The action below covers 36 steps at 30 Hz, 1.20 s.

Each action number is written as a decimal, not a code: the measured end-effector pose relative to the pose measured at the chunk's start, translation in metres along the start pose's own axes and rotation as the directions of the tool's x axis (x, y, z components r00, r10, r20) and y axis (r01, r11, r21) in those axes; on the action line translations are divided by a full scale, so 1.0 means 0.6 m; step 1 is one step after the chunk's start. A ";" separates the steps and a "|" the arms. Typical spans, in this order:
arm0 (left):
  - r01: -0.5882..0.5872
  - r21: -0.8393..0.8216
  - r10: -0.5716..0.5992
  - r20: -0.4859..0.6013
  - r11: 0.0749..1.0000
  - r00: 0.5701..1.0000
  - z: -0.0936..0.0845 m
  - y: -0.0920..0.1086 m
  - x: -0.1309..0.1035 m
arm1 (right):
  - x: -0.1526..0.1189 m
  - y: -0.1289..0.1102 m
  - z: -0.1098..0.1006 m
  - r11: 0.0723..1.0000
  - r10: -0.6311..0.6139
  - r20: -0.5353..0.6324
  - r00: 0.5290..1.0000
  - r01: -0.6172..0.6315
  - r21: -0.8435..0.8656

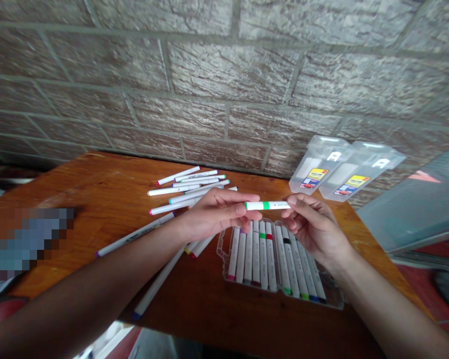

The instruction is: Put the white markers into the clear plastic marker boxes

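Observation:
A white marker with a green band (pixel 266 205) is held level between my two hands, above the marker case. My left hand (pixel 224 209) pinches its green-tipped left end. The fingers of my right hand (pixel 314 219) are closed on its right end. Just below lies an open clear plastic case (pixel 226 249) with several white markers (pixel 255 259) in two groups, some banded green, red or black. Beyond and beside my left forearm, several loose white markers (pixel 185 190) with coloured ends lie scattered; my left hand and arm hide parts of some.
Two clear plastic containers (pixel 324 162) with yellow labels stand at the back right of the wooden table (pixel 97 184), near the brick wall (pixel 224 75). A blurred, pixelated dark object (pixel 30 244) lies at the left.

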<state>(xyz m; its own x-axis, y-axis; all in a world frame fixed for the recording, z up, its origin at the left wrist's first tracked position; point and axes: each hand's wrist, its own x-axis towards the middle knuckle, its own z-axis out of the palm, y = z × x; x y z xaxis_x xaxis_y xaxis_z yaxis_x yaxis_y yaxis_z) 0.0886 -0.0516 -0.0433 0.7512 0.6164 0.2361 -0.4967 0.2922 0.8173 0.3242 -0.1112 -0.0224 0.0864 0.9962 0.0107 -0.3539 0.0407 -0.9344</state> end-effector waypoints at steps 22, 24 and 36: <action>0.041 0.004 -0.041 -0.041 0.999 0.998 0.006 0.004 0.002 | -0.003 0.003 -0.002 0.998 -0.037 0.018 0.999 0.038 -0.053; 0.030 0.020 -0.030 -0.044 0.999 0.999 0.008 0.004 0.002 | -0.002 0.003 -0.002 0.997 -0.040 0.019 0.999 0.041 -0.059; -0.011 0.062 0.014 -0.048 0.998 0.999 0.016 0.004 0.005 | -0.003 0.003 -0.001 0.998 -0.035 0.018 0.999 0.036 -0.058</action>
<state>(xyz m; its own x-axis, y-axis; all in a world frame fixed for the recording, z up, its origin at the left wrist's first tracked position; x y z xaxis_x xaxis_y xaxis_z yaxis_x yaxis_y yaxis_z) 0.0939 -0.0560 -0.0352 0.7225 0.6546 0.2222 -0.4770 0.2394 0.8457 0.3241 -0.1127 -0.0246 0.0822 0.9954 0.0500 -0.2956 0.0723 -0.9526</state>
